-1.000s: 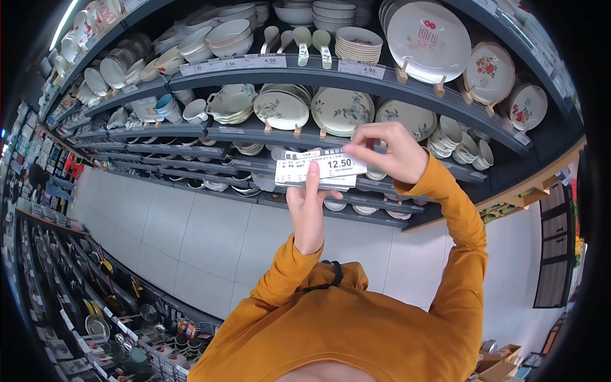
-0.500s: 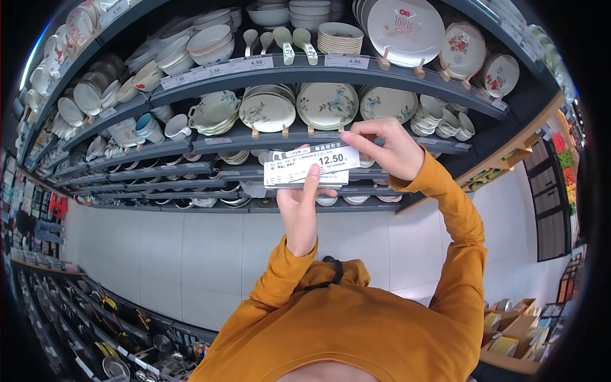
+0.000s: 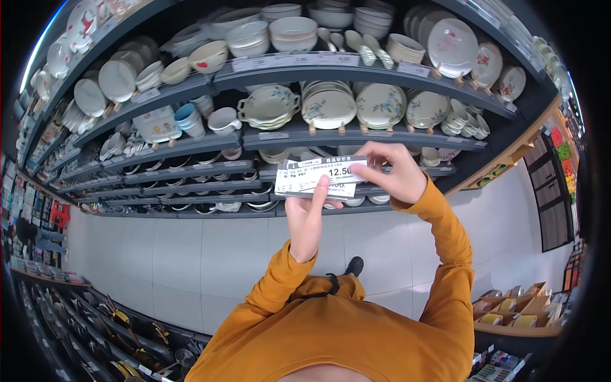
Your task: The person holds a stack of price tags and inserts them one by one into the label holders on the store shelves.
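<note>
A stack of printed price tags is held in front of the shelves, the top one reading 12.50. My left hand grips the stack from below, thumb across its front. At the stack's right end, my right hand pinches the top tag between thumb and fingers. That tag sits at a slight slant over another tag, whose figures are partly covered. Just beyond the hands, plates with blue flowers stand on small wooden holders.
Curved dark shelves carry bowls, spoons, a handled dish and cups. Price labels line the shelf edges. Pans hang at the lower left. A wooden divided bin stands at lower right. A person is at far left.
The shelves have shifted right in view as my body moved left along them. My right fingers have moved inward over the top tag's right end. A shoe now shows below.
</note>
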